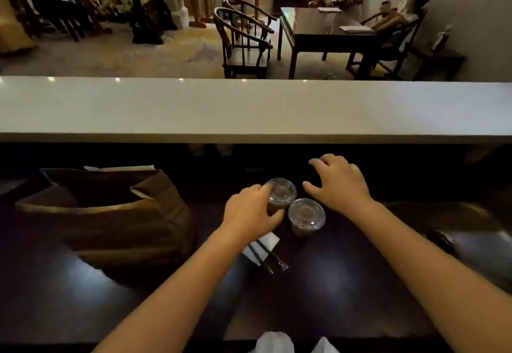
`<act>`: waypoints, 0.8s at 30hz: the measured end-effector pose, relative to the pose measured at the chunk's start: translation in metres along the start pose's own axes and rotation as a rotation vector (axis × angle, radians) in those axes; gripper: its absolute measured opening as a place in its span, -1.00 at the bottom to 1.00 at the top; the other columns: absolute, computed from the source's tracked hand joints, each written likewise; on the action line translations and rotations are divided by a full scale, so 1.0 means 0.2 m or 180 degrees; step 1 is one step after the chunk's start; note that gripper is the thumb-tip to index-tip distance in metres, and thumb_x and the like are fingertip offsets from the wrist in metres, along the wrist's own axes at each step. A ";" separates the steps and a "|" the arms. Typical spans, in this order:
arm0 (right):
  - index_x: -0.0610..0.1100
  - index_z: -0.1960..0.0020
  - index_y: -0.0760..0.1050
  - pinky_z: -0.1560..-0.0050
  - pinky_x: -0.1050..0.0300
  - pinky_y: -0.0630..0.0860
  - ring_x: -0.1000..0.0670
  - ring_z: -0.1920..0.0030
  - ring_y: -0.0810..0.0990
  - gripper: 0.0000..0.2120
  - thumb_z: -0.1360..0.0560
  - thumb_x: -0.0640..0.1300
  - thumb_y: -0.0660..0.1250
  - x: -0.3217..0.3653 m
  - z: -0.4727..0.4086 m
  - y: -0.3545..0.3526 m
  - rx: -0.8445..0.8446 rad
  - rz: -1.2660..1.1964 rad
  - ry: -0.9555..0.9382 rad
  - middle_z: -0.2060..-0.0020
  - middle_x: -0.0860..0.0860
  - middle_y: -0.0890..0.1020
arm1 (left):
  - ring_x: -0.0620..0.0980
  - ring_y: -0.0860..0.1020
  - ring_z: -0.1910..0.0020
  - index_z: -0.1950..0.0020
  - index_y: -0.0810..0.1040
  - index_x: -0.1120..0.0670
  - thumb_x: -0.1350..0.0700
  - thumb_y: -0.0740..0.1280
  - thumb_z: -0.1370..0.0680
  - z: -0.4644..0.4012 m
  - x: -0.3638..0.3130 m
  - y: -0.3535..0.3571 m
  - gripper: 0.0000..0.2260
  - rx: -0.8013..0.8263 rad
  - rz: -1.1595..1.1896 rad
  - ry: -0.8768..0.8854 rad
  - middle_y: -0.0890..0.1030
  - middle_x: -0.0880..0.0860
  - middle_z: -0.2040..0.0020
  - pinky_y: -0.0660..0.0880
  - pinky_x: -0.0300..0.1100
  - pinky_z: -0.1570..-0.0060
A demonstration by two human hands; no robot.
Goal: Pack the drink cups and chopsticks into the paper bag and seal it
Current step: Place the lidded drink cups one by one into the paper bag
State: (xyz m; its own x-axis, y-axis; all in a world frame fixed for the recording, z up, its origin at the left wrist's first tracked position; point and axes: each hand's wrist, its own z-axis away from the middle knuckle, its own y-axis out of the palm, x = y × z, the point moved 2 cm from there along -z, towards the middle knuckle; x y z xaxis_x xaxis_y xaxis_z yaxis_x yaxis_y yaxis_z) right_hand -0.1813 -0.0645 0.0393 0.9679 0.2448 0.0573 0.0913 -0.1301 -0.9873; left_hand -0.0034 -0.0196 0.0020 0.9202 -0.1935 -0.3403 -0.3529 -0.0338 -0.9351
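Two clear-lidded drink cups with dark liquid stand side by side on the dark counter. My left hand (250, 211) is wrapped around the side of the far cup (282, 192). The near cup (306, 215) stands free just right of it. My right hand (336, 182) hovers above and right of the cups with fingers spread, holding nothing. An open brown paper bag (110, 214) stands to the left, its mouth facing up. Dark wrapped chopsticks (273, 258) lie on a white napkin (263, 246) in front of the cups, partly hidden under my left wrist.
A raised white ledge (249, 109) runs across the back of the dark counter (332, 283). A dark rounded object (442, 239) sits at the right. Beyond the ledge are wooden chairs, tables and seated people.
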 end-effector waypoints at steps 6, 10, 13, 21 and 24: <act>-0.07 -0.41 0.22 -0.24 -0.12 0.37 -0.15 -0.38 0.28 -0.29 -0.36 0.18 0.32 -0.09 0.15 0.34 0.0806 -0.0345 0.0279 -0.41 -0.13 0.29 | 0.01 0.41 -0.30 -0.43 0.23 0.00 -0.13 0.33 -0.42 0.12 0.00 0.40 -0.38 0.0546 0.0440 -0.0499 0.45 0.00 -0.32 0.42 -0.08 -0.17; -0.07 -0.41 0.18 -0.22 -0.12 0.39 -0.16 -0.39 0.26 -0.19 -0.29 0.21 0.40 -0.11 0.15 0.46 0.1012 -0.0616 0.0286 -0.43 -0.13 0.23 | -0.02 0.43 -0.27 -0.43 0.23 0.02 -0.02 0.40 -0.41 0.06 -0.04 0.59 -0.36 0.0533 0.1112 -0.0853 0.45 0.02 -0.33 0.38 -0.20 -0.16; -0.07 -0.37 0.23 -0.22 -0.12 0.41 -0.17 -0.37 0.26 -0.23 -0.28 0.14 0.43 -0.12 0.13 0.54 0.1096 -0.0702 0.0243 -0.43 -0.14 0.23 | -0.02 0.51 -0.20 -0.35 0.34 0.01 0.10 0.44 -0.37 0.01 -0.07 0.71 -0.42 0.0382 0.1857 -0.1051 0.56 0.04 -0.22 0.42 -0.26 -0.13; -0.04 -0.41 0.17 -0.11 -0.09 0.44 -0.23 -0.24 0.38 -0.21 -0.27 0.04 0.42 -0.10 0.08 0.62 0.0980 -0.0630 0.0221 -0.33 -0.19 0.34 | -0.13 0.51 -0.06 -0.34 0.36 0.11 0.27 0.35 -0.45 -0.07 -0.13 0.79 -0.52 0.0263 0.2585 -0.1233 0.56 0.03 -0.14 0.33 -0.65 0.10; -0.05 -0.40 0.19 -0.05 -0.04 0.46 -0.22 -0.19 0.40 -0.24 -0.28 0.01 0.40 -0.10 0.08 0.62 0.1045 -0.0705 0.0252 -0.27 -0.18 0.37 | -0.18 0.52 0.01 -0.32 0.37 0.13 0.28 0.34 -0.46 -0.07 -0.15 0.78 -0.56 0.0247 0.2663 -0.1235 0.57 0.03 -0.10 0.34 -0.64 0.13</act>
State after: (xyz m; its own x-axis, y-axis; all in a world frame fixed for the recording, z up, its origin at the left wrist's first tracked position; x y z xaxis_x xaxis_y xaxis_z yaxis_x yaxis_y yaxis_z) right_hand -0.1928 -0.0700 -0.0862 0.9494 0.1559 0.2726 0.2325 0.2344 -0.9439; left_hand -0.0881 -0.0324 -0.1324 0.3680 0.2171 -0.9041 -0.9287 0.0373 -0.3691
